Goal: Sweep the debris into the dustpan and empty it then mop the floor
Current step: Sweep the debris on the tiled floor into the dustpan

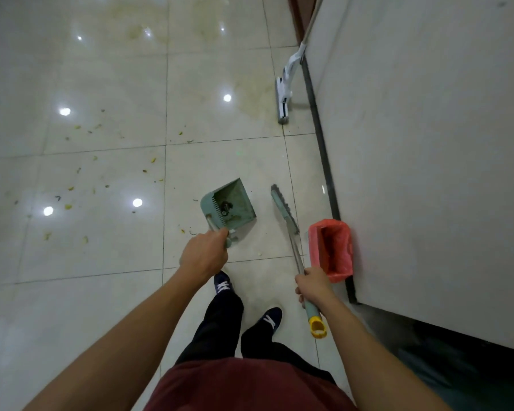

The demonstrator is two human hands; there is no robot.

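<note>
While the person stands on the tiled floor [101,69], the left hand [204,255] has its fingers curled round the handle of the green dustpan [230,207], so that grip is closed on the handle. Dustpan mouth faces away from the person and up-right in the head view; the pan looks to sit at or near the floor, contact not confirmed. Dark debris lies inside it near the comb teeth.

Right hand [312,284] is wrapped round the shaft of the broom [285,213], grip closed, with the green sleeve and yellow end cap projecting behind the hand. Broom head sits just right of the dustpan, apart from it, bristles low toward the floor.

Loose debris [69,206], yellow and dark scraps, is scattered over the tiles left of the dustpan, with a few pieces just beside its near-left corner. Yellowish staining marks the tiles further off.

Bin with a red liner [331,250] stands against the wall [428,143], just right of the broom shaft. Mop [282,99] leans against the same wall further away, its head on the floor.

Dark shoes [223,284] and dark trousers are visible below the hands, one foot ahead of the other
</note>
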